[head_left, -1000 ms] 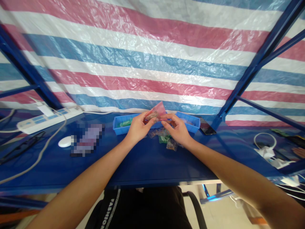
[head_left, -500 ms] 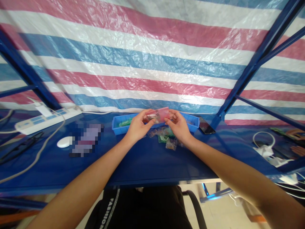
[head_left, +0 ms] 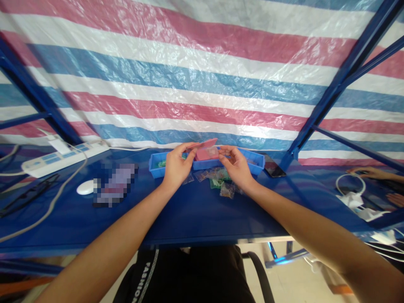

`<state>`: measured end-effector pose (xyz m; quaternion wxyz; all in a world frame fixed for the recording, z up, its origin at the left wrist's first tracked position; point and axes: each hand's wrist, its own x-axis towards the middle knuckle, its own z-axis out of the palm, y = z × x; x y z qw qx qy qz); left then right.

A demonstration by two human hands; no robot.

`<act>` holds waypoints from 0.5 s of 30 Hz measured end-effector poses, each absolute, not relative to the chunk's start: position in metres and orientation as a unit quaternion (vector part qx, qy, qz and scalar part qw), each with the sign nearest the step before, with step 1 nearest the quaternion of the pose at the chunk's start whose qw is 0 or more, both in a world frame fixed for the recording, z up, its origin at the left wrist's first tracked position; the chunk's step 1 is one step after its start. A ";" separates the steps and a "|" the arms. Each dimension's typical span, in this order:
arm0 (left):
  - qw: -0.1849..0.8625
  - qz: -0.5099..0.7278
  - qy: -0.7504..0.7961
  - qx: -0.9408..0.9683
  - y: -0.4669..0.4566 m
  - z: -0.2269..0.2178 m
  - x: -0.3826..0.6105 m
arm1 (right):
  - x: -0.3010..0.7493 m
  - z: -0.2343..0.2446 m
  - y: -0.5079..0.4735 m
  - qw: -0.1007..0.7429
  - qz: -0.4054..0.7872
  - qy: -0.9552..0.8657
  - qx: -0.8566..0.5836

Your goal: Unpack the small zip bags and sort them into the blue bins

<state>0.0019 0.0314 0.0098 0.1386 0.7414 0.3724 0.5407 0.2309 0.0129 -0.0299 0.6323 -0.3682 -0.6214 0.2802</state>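
My left hand (head_left: pixel 179 165) is closed, thumb and fingers pinching one end of a flat pink plastic bag (head_left: pixel 206 144), which tilts up to the right. Beneath it, more pink material (head_left: pixel 202 156) shows in the middle of a long blue divided bin (head_left: pixel 158 171). My right hand (head_left: pixel 234 164) is closed in a pinch over the bin's right part. A pale see-through piece (head_left: pixel 212 152) lies at its fingertips; I cannot make out its kind or whether it is gripped. Small clear and green packets (head_left: pixel 221 181) lie in front of the bin, partly behind my right hand.
A dark phone (head_left: pixel 274 166) lies right of the bin. At left are a white power strip (head_left: pixel 65 156), a white oval object (head_left: pixel 86 187), a blurred-out item (head_left: pixel 116 185) and a cable. Another person's hand (head_left: pixel 369 172) shows at far right, near white chargers (head_left: pixel 352 200).
My left hand has moved left with the pink bag, which has tilted. My right hand no longer holds the bag's other end. At far right, another person's hand has moved in.
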 end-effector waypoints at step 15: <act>-0.008 0.385 0.328 0.863 0.061 -0.007 0.010 | 0.227 -0.026 0.005 0.611 0.280 -0.633 -0.384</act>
